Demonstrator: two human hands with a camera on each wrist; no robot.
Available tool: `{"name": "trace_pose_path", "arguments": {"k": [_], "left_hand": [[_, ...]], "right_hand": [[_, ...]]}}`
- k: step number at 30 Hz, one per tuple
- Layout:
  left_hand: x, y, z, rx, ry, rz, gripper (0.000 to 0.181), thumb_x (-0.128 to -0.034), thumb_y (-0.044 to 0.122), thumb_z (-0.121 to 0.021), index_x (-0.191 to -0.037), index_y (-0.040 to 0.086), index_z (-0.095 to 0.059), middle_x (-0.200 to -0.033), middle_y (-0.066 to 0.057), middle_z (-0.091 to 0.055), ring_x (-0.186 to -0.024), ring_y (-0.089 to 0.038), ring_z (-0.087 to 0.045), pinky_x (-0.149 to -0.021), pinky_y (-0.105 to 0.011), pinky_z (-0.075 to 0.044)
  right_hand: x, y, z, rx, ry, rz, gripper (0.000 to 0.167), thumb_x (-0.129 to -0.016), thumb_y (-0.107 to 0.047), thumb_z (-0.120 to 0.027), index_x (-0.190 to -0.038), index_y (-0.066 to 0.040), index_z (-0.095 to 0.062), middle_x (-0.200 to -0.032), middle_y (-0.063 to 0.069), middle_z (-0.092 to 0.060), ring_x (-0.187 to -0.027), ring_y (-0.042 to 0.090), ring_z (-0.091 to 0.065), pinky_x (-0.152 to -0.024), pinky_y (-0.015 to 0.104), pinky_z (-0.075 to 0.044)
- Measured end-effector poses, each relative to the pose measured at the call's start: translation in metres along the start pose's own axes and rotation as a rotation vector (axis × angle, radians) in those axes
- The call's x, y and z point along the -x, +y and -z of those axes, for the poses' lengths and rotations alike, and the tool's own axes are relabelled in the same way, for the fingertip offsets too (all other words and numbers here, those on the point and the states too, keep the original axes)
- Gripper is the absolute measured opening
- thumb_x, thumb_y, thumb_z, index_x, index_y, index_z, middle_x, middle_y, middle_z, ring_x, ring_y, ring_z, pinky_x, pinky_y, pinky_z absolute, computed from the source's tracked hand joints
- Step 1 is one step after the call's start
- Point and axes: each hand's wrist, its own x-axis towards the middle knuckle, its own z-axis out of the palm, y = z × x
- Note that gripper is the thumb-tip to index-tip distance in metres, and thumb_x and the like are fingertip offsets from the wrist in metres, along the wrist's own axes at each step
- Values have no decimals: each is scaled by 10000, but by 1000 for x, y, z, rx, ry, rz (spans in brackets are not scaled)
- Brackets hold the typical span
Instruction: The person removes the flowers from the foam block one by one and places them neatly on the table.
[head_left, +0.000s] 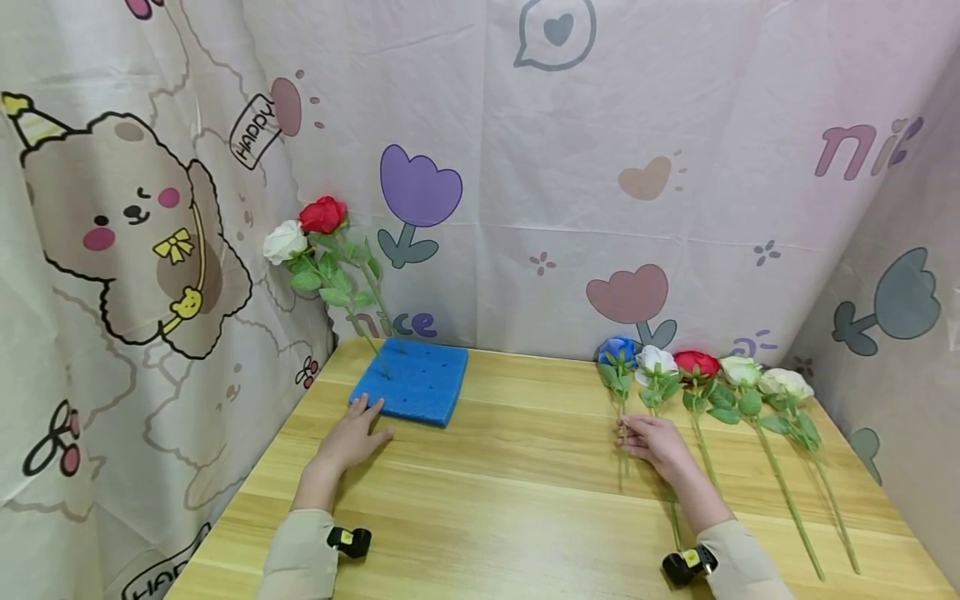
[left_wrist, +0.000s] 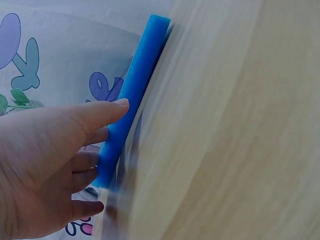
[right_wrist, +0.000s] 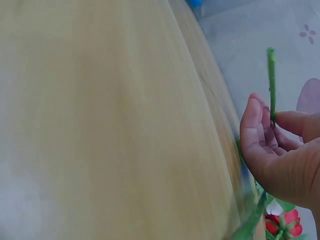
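Finger and thumb of the right hand [head_left: 662,442] are pinched on the thin green stem [head_left: 622,407] of a blue flower [head_left: 618,350], whose leafy head is held beyond the fingertips; a blue block [head_left: 420,383] is touched by the spread left hand [head_left: 350,442].

Both arms [head_left: 316,487] are stretched forward in pale sleeves [head_left: 298,550]. The left hand [head_left: 352,437] is held with its back upward, the fingers extended, the thumb set apart. By the right hand [head_left: 658,444], a pinch is formed between thumb and fingertips.
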Motion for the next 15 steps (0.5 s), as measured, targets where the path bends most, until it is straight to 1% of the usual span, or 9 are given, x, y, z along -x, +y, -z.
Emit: {"name": "trace_pose_path", "arguments": {"k": [4, 9, 12, 14, 15], "left_hand": [[0, 0, -1, 0, 1, -2, 689, -979, 354, -569, -1515, 7, -313, -1579, -330, -131, -1457, -512, -122, -1139, -659, -233], [-1, -1, -1, -10, -1, 0, 691, -980, 361, -564, -1516, 8, -310, -1579, -330, -130, -1457, -511, -124, -1142, -655, -234], [-1, -1, -1, -8, 0, 0, 691, -979, 358, -565, -1516, 6, -310, -1580, -330, -129, -1457, -513, -123, -1143, -654, -233], [-1, -1, -1, -12, 1, -5, 688, -980, 352, -565, -1514, 0, -311, -1577, -336, -131, -1450, -523, -125, -1137, -660, -236], [-1, -1, -1, -12, 2, -5, 688, -980, 352, -565, -1514, -1, -313, -1576, -337, -131, -1450, -524, -127, -1135, -661, -237]], "right_hand": [[4, -2, 5, -2, -24, 0, 447, -1038, -179, -458, -1322, 165, -479, -864, -23, -724, -793, 82, -704, -735, 218, -589], [10, -4, 12, -4, -51, -13, 521, -1044, -212, -451, -1388, 174, -391, -924, -16, -714, -835, 72, -679, -783, 211, -581], [14, -4, 15, 23, -67, -13, 564, -1051, -229, -429, -1419, 184, -321, -981, -11, -697, -868, 56, -658, -807, 197, -571], [17, -4, 16, 43, -78, -7, 596, -1054, -239, -421, -1433, 197, -272, -1053, 28, -685, -906, 56, -654, -832, 199, -566], [19, -4, 17, 57, -81, -3, 608, -1055, -240, -415, -1435, 206, -254, -1103, 106, -679, -928, 60, -654, -847, 204, -565]]}}
